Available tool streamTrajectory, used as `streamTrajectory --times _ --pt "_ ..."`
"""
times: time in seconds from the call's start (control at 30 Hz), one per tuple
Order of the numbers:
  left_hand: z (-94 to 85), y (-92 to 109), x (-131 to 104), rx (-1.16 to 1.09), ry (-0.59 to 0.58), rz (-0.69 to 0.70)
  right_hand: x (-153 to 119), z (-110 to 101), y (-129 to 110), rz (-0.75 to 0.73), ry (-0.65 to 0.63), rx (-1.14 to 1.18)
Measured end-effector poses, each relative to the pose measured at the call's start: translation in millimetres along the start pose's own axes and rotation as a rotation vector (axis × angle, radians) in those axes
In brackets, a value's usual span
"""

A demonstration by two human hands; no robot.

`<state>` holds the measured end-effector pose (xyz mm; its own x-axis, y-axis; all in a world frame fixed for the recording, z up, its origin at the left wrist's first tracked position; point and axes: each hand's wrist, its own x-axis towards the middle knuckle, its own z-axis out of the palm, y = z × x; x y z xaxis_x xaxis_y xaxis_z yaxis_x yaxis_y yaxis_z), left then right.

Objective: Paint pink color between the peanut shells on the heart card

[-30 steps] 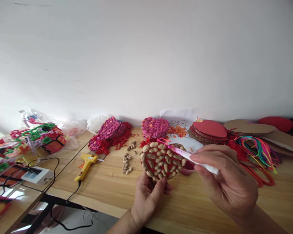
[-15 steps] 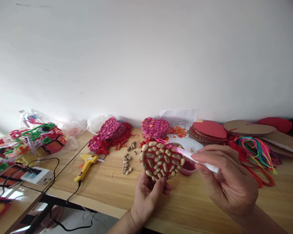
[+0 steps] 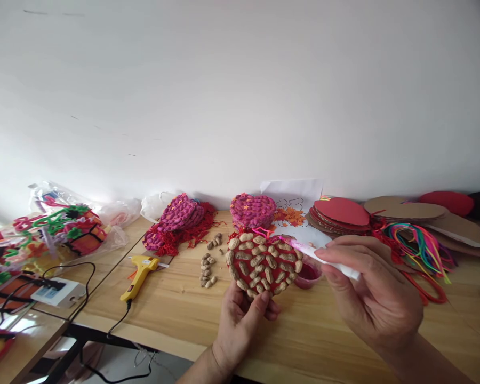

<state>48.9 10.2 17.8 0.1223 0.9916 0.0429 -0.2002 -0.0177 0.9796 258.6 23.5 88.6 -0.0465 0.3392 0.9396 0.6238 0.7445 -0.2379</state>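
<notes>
My left hand (image 3: 240, 325) pinches the bottom tip of a red heart-shaped board (image 3: 257, 261) between thumb and fingers. Unpainted peanuts in their shells cover its face, and the board is tilted up toward me. A white-handled paintbrush (image 3: 338, 265) with pink paint on its end is in the closed fingers of my right hand (image 3: 378, 298). The brush tip lies at the upper edge of the heart; whether it touches a peanut I cannot make out. Behind the heart, partly hidden, is a small tub of pink paint (image 3: 309, 272).
Loose peanuts (image 3: 206, 271) and a yellow glue gun (image 3: 141, 274) lie to the left. Pink peanut hearts (image 3: 253, 210) stand by the wall. At right are stacked heart boards (image 3: 341, 212) and coloured cords (image 3: 418, 245). A power strip (image 3: 59, 292) and pipe-cleaner crafts (image 3: 78, 226) sit far left.
The view has shifted slightly. Both hands keep their grips, and the brush stays at the heart's upper edge with only a tiny movement.
</notes>
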Motion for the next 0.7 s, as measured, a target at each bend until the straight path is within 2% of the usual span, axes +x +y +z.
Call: streamTrajectory --times 0.7 --pt "-2.8 -3.1 1.4 -0.008 -0.015 0.001 -0.2 -0.8 1.5 0.007 0.01 -0.016"
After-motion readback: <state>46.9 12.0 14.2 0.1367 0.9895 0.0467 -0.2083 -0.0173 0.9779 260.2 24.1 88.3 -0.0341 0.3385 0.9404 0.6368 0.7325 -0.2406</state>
